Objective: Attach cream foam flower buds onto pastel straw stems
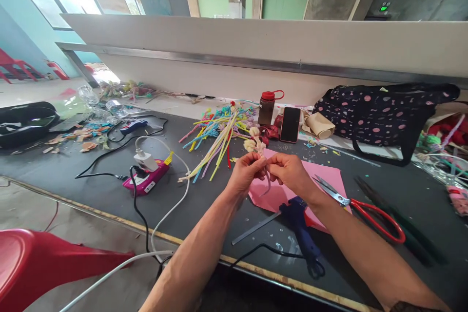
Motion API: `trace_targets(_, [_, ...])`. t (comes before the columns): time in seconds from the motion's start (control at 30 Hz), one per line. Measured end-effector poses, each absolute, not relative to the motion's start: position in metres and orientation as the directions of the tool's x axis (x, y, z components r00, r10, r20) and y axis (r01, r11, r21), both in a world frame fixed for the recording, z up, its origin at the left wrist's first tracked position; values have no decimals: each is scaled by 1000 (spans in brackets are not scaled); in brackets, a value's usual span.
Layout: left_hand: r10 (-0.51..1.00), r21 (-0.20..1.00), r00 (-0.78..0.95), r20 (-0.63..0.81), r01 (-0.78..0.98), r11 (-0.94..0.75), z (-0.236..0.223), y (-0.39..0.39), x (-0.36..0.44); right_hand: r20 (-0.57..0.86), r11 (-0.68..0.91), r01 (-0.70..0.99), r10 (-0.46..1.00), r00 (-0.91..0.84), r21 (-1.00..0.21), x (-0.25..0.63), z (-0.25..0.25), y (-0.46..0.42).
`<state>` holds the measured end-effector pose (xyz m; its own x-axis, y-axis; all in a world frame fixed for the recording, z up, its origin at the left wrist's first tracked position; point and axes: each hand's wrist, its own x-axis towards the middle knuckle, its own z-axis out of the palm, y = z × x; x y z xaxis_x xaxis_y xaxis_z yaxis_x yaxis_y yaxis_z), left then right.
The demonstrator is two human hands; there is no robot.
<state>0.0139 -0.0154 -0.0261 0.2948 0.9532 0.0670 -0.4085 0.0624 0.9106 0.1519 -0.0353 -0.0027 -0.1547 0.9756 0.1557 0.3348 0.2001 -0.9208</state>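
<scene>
Above a pink sheet (332, 175), my left hand (245, 174) pinches the stem of a small pipe-cleaner flower (251, 145) with fuzzy cream blossoms. My right hand (290, 171) is closed at the same stem, thumb and fingertips together. A pale purple pipe-cleaner end (268, 186) hangs below the fingers. Some of the stem is hidden by my fingers. Just below my hands lies a blue glue gun (302, 234) with a glue stick (256, 228) at its back end. Scissors with red handles (376, 217) rest partly on the sheet, beside my right forearm.
Loose coloured pipe cleaners (215, 141) are piled beyond my left hand. A bottle (266, 108), a phone (290, 125) and a patterned bag (373, 117) stand behind. A magenta power strip (149, 180) with cords is at left. A red stool (44, 263) stands near the table edge.
</scene>
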Motion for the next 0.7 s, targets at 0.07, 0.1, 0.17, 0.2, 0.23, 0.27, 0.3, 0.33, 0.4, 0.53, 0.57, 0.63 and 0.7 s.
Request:
trace_targets(0.07, [931,878,363,39,-456,142,-23,-16,12,84,124,200,977,-198,-972,153,2,-36])
trace_targets(0.1, [919,864,394,31,-473,174,-22,-17,11,66,100,145,972,-224,-984,155,4,-36])
trace_targets(0.17, [894,842,448,25,-491,223,-21,-17,9,41,64,73,959,-282,-995,157,7,-35])
trace_targets(0.2, [884,836,467,23,-494,239,-21,-17,9,24,43,54,949,-313,-998,159,8,-35])
trace_targets(0.23, [879,833,477,21,-494,249,-21,-17,8,5,21,43,940,-342,-999,161,8,-34])
trace_targets(0.27, [878,834,479,17,-491,252,-21,-17,7,-13,1,36,930,-368,-999,163,8,-33])
trace_targets(0.3, [880,839,475,15,-485,248,-22,-17,7,-26,-15,31,921,-390,-999,164,7,-32])
trace_targets(0.33, [884,847,467,16,-476,236,-22,-17,6,-32,-24,26,913,-406,-999,165,7,-31])
trace_targets(0.4, [894,868,448,30,-456,199,-23,-17,6,-28,-23,16,907,-420,-1000,167,6,-30])
trace_targets(0.53, [905,896,415,95,-433,105,-24,-16,7,2,21,42,916,-402,-999,166,7,-32])
trace_targets(0.57, [906,901,409,109,-426,84,-24,-15,7,14,41,61,921,-389,-997,165,7,-33])
trace_targets(0.63, [913,913,389,123,-405,50,-26,-14,8,39,84,113,934,-356,-990,163,8,-34])
trace_targets(0.7, [928,926,352,121,-377,22,-28,-13,10,59,120,182,949,-311,-976,161,9,-35])
